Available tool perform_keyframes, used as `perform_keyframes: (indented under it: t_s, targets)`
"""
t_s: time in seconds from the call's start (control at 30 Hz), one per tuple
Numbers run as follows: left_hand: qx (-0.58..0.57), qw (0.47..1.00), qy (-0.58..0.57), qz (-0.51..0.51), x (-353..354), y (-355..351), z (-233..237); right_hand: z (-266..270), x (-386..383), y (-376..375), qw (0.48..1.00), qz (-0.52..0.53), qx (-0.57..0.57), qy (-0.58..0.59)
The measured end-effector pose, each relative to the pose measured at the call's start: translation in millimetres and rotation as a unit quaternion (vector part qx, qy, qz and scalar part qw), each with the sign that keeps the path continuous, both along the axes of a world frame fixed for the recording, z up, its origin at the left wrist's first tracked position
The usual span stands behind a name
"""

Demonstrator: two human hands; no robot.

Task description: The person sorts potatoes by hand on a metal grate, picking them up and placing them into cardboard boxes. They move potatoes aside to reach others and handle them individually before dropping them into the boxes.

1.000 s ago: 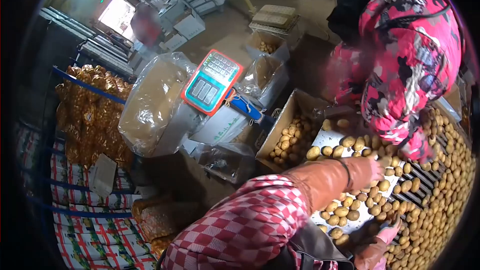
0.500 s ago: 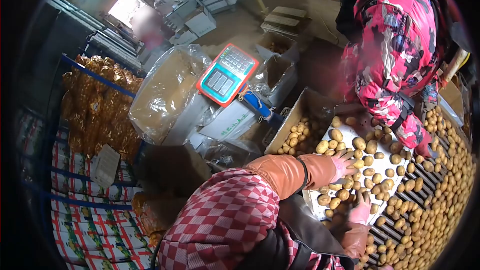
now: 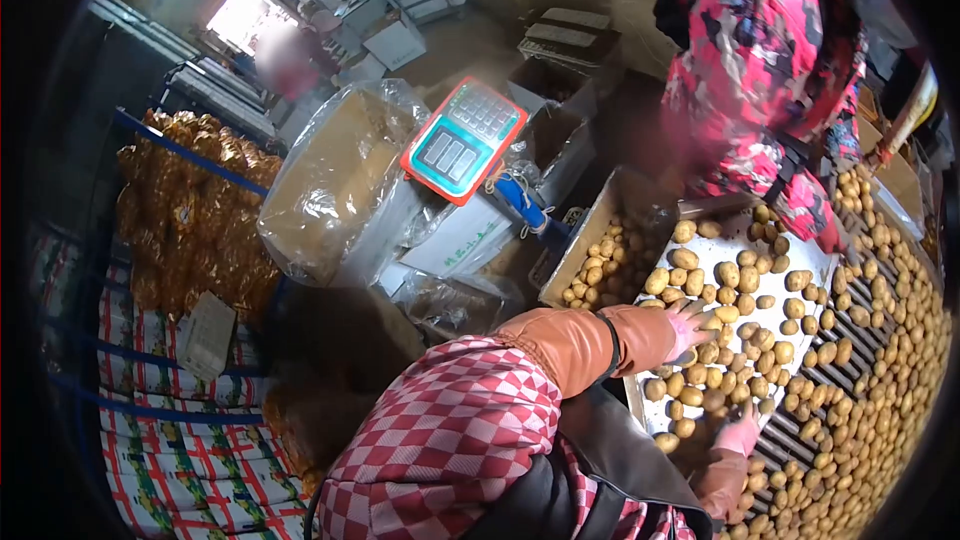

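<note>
Left hand [image 3: 690,322] is spread flat over potatoes [image 3: 745,285], nothing gripped; right hand [image 3: 742,435] is pressed on them lower right, grip unclear. Potatoes are heaped ctr-right on white tray [image 3: 805,262], box [image 3: 590,230] set at its edge, prob. as catcher.

A red-and-white checked jacket sleeve [image 3: 452,442] sits at six o'clock, with a tan-brown oversleeve [image 3: 572,342] and its dark wrist band beyond it. The left hand [image 3: 690,324] and right hand [image 3: 741,434], at four o'clock, wear pink gloves.

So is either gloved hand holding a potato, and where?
Left hand lies spread flat on the potatoes, gripping none; right hand rests among them, its grip cannot be told.
</note>
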State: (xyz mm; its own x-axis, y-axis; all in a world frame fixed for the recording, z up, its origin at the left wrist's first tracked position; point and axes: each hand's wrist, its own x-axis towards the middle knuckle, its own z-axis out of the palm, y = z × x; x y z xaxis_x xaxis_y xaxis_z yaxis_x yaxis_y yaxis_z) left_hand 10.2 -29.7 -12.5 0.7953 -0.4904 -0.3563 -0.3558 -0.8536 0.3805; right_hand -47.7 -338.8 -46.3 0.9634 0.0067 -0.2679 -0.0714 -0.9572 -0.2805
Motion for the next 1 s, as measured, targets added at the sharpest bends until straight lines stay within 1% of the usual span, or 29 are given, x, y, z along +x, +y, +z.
perform_keyframes:
  t_s: [0.03, 0.07, 0.1, 0.13, 0.17, 0.2, 0.23, 0.27, 0.3, 0.33, 0.37, 0.4, 0.47, 0.5, 0.53, 0.6, 0.63, 0.67, 0.7, 0.73, 0.8, 0.83, 0.87, 0.9, 0.93, 0.97, 1.0]
  targets:
    - [0.022, 0.999, 0.026, -0.012, 1, 4, 25, 30, -1, 25, 0.997, -0.036, 0.043, 0.048]
    - [0.036, 0.996, -0.077, -0.042, -1, 9, -9, -20, -7, 5, 0.992, 0.020, 0.127, -0.006]
    - [-0.032, 0.995, 0.091, 0.028, 12, 17, 17, -92, -9, -13, 0.914, -0.050, 0.401, -0.036]
    - [-0.037, 0.997, 0.011, -0.070, 6, 32, 47, -32, -14, 8, 0.858, -0.174, 0.482, 0.039]
    - [-0.013, 0.997, 0.057, -0.051, 11, 34, 36, -4, -12, 20, 0.753, -0.354, 0.543, 0.114]
    - [-0.004, 0.993, -0.003, -0.115, 9, 43, 20, 13, -16, 14, 0.597, -0.521, 0.590, 0.153]
    - [-0.013, 0.996, 0.037, -0.085, 7, 49, 33, 13, -29, 9, 0.526, -0.639, 0.532, 0.176]
    - [-0.085, 0.995, 0.012, -0.057, 3, 59, 11, 50, -32, 31, 0.508, -0.559, 0.646, 0.111]
    - [-0.067, 0.997, -0.014, -0.031, -3, 66, -11, 105, -40, 37, 0.819, -0.305, 0.484, 0.034]
    - [-0.060, 0.997, -0.034, -0.032, -2, 70, -4, 75, -51, 37, 0.617, -0.353, 0.703, 0.005]
    - [-0.081, 0.993, -0.081, -0.009, -7, 68, -9, 73, -53, 30, 0.518, -0.406, 0.752, 0.041]
    - [-0.080, 0.994, -0.076, -0.022, -8, 63, -7, 58, -54, 24, 0.442, -0.439, 0.779, 0.067]
    - [-0.103, 0.984, -0.124, -0.070, -12, 41, 10, 53, -76, 35, 0.562, -0.321, 0.762, -0.008]
    - [-0.090, 0.976, -0.120, -0.157, -14, 28, 21, 52, -76, 39, 0.478, -0.403, 0.780, 0.018]
    - [-0.083, 0.964, -0.107, -0.230, -19, 15, 26, 56, -77, 42, 0.485, -0.426, 0.763, 0.033]
    - [-0.061, 0.941, -0.088, -0.320, -18, 12, 26, 70, -86, 45, 0.560, -0.430, 0.707, 0.044]
    - [-0.047, 0.943, -0.112, -0.311, -11, 20, 23, 69, -92, 41, 0.558, -0.435, 0.706, 0.040]
    - [-0.034, 0.943, -0.137, -0.302, -2, 32, 18, 67, -98, 32, 0.521, -0.452, 0.722, 0.052]
    - [0.000, 0.959, -0.156, -0.238, -3, 38, 12, 64, -105, 24, 0.482, -0.469, 0.737, 0.063]
    - [-0.009, 0.982, -0.107, -0.156, -1, 45, 13, 50, -116, 24, 0.448, -0.499, 0.742, 0.002]
    - [-0.010, 0.984, -0.167, -0.066, -3, 52, 4, 42, -134, 12, 0.447, -0.486, 0.751, 0.012]
    - [-0.009, 0.984, -0.164, -0.071, -5, 49, 3, 59, -135, 22, 0.484, -0.526, 0.699, -0.006]
    - [-0.051, 0.979, -0.195, -0.032, -5, 43, 2, 67, -134, 30, 0.482, -0.529, 0.699, -0.008]
    - [-0.094, 0.970, -0.225, 0.007, -6, 37, 3, 73, -132, 36, 0.509, -0.520, 0.685, -0.023]
    - [-0.091, 0.966, -0.232, -0.073, -6, 28, 17, 76, -132, 41, 0.536, -0.511, 0.671, -0.039]
    - [-0.124, 0.976, -0.145, -0.109, -9, 16, 24, 77, -135, 46, 0.662, -0.430, 0.611, -0.059]
    - [-0.155, 0.976, -0.055, -0.143, -14, 1, 30, 81, -135, 46, 0.659, -0.434, 0.611, -0.060]
